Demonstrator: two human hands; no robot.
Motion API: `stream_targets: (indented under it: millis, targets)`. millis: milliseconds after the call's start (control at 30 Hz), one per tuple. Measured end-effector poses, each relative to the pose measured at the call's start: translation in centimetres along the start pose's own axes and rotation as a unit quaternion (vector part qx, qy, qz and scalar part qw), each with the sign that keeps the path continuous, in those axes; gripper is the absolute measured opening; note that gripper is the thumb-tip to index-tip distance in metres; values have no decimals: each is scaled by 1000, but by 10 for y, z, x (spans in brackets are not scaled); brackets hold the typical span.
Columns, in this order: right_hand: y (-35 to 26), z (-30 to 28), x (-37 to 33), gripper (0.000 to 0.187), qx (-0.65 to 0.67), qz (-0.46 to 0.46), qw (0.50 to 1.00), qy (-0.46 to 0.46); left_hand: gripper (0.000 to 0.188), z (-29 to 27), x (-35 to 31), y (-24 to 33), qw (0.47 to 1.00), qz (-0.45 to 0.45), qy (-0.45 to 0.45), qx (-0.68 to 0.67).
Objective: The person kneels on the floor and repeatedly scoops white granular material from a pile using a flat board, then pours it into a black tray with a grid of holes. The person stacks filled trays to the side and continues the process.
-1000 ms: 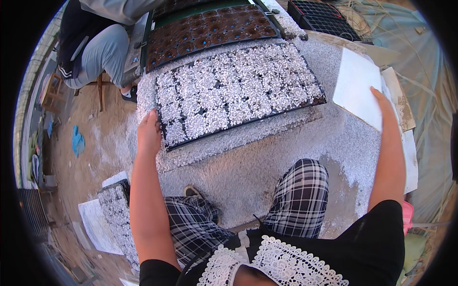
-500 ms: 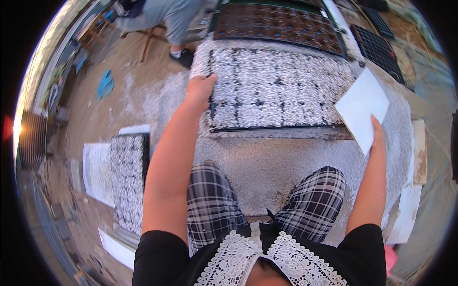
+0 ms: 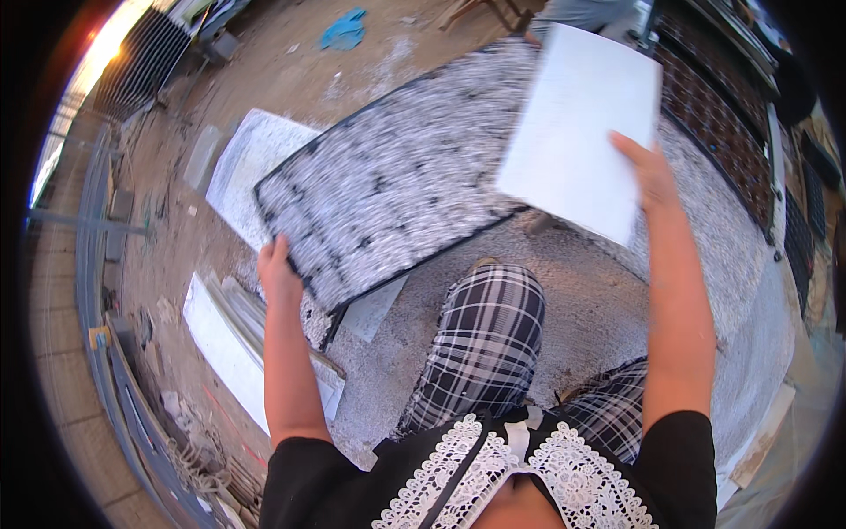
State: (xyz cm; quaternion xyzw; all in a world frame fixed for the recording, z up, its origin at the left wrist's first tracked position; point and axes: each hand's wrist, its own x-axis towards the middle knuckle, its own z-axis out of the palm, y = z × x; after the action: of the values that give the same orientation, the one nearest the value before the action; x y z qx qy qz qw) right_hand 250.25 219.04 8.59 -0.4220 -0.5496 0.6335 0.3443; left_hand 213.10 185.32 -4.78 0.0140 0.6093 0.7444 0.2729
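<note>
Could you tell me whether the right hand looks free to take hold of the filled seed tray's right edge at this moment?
Probably not as things stand: the right hand is gripping a white board that lies over that end of the filled seed tray, covering its edge. Only the left hand holds the tray, at its near left corner.

The black plastic seed tray (image 3: 388, 194) looks rough and bumpy on top, full of white grainy bits with a matt look. The white sheet (image 3: 577, 115) looks like smooth, flat paper or thin board with no shine. The surface (image 3: 740, 264) is coated in the same rough white grains, the trousers (image 3: 485, 353) are soft checked cloth, and the ground (image 3: 291, 79) is dusty brown dirt.
</note>
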Motion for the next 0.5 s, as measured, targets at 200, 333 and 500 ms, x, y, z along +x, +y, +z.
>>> stream_targets:
  millis: [200, 333, 500]
  targets:
    - [66, 165, 70, 45, 19, 86, 988, -128, 13, -136, -58, 4, 974, 30, 224, 32]
    - [103, 202, 86, 44, 14, 123, 983, -134, 12, -164, -81, -25, 957, -4, 289, 10]
    - [96, 148, 92, 43, 22, 149, 985, -87, 23, -166, -92, -49, 970, -120, 189, -95]
